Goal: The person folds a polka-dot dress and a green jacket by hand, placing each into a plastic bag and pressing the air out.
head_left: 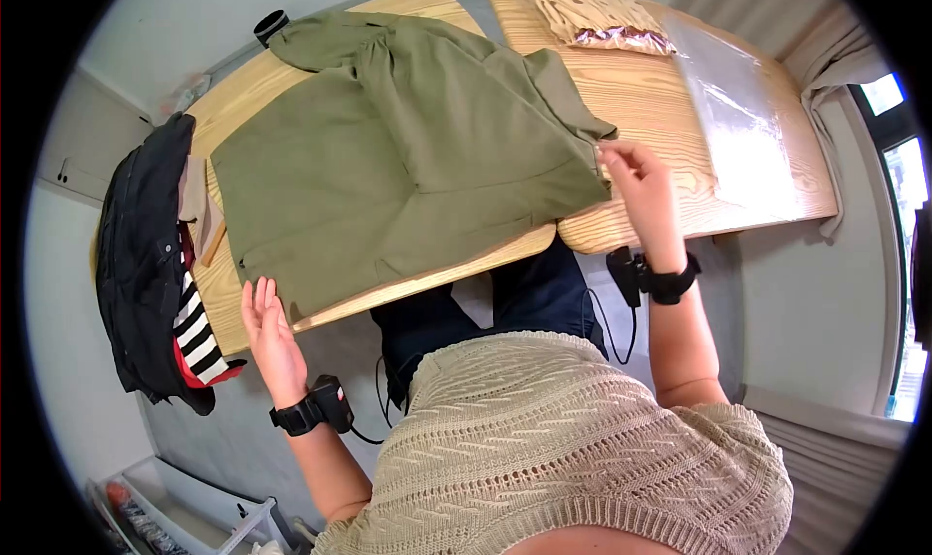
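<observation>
An olive-green garment point(417, 147) lies spread over the wooden tables, a dark striped cuff point(271, 28) at its upper left. My left hand point(274, 336) rests at the garment's lower left corner, its fingers stretched out and fairly flat. At the garment's right end, near the collar area, my right hand point(641, 181) pinches the edge between thumb and fingers. A black device is strapped on each wrist.
Folded dark clothes point(146, 264) and a black-and-white striped piece point(197, 336) are at the left edge. On the right table point(660, 118) are a tan patterned garment point(597, 16) and clear plastic point(743, 118). A bin point(209, 502) stands lower left.
</observation>
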Available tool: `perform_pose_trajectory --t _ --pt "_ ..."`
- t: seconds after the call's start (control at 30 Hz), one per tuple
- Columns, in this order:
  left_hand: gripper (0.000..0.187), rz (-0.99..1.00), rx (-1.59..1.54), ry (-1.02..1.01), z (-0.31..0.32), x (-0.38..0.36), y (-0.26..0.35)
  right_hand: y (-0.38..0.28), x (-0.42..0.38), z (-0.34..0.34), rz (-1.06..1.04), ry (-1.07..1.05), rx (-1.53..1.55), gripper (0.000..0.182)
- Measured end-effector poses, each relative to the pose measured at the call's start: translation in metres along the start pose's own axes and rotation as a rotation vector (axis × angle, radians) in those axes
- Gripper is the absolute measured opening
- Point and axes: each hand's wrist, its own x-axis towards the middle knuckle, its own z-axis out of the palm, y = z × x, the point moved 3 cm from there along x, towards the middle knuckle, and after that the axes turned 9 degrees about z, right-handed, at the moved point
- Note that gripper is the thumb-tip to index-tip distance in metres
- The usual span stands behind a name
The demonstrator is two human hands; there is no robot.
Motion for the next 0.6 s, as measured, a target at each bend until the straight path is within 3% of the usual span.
perform_pose_trajectory --t 0.17,0.33,0.47,0.6 --pt "0.053 0.061 0.215 -0.105 0.015 -0.004 0.009 0.041 -0.01 0.015 -0.04 0.046 -0.099 0.021" --pt "0.047 0.232 1.042 -0.474 0.023 -0.005 0.008 0.035 -0.012 0.014 -0.124 0.058 -0.341 0.021" --pt "0.046 0.282 1.237 -0.541 0.025 -0.008 0.013 0.037 -0.015 0.011 -0.225 0.138 -0.405 0.021" --pt "0.045 0.226 1.297 -0.652 0.032 0.002 0.031 0.034 -0.017 0.004 -0.098 0.05 -0.263 0.017"
